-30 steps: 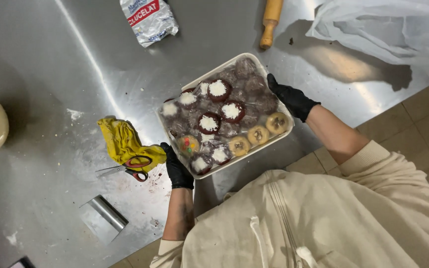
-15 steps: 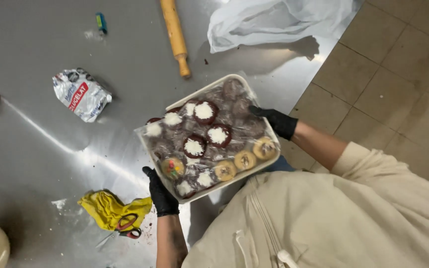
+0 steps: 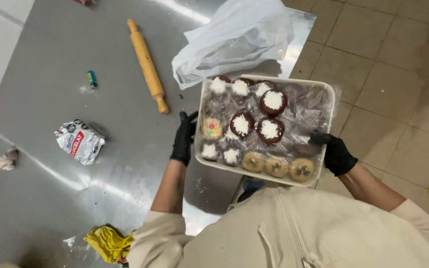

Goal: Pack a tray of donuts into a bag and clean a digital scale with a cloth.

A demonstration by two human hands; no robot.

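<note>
While both gloved hands (left (image 3: 182, 140), right (image 3: 337, 155)) curl fingers around its short ends, the tray (image 3: 326, 89) lies crosswise.

I see matt black rubbery gloves on my left hand (image 3: 182, 140) and right hand (image 3: 337, 155), glossy plastic film over the white tray (image 3: 329, 106), brushed steel worktop (image 3: 50, 89), smooth wooden rolling pin (image 3: 147, 64), thin translucent plastic bag (image 3: 237, 37)

You've got snug black disposable gloves on both hands, left hand (image 3: 182, 140) and right hand (image 3: 337, 155), ending at the wrist. Cream hoodie up top, soft and baggy, sleeves shoved up past the elbows so the forearms are bare. Zipper runs down the front, with a drawstring dangling beside it.
</note>
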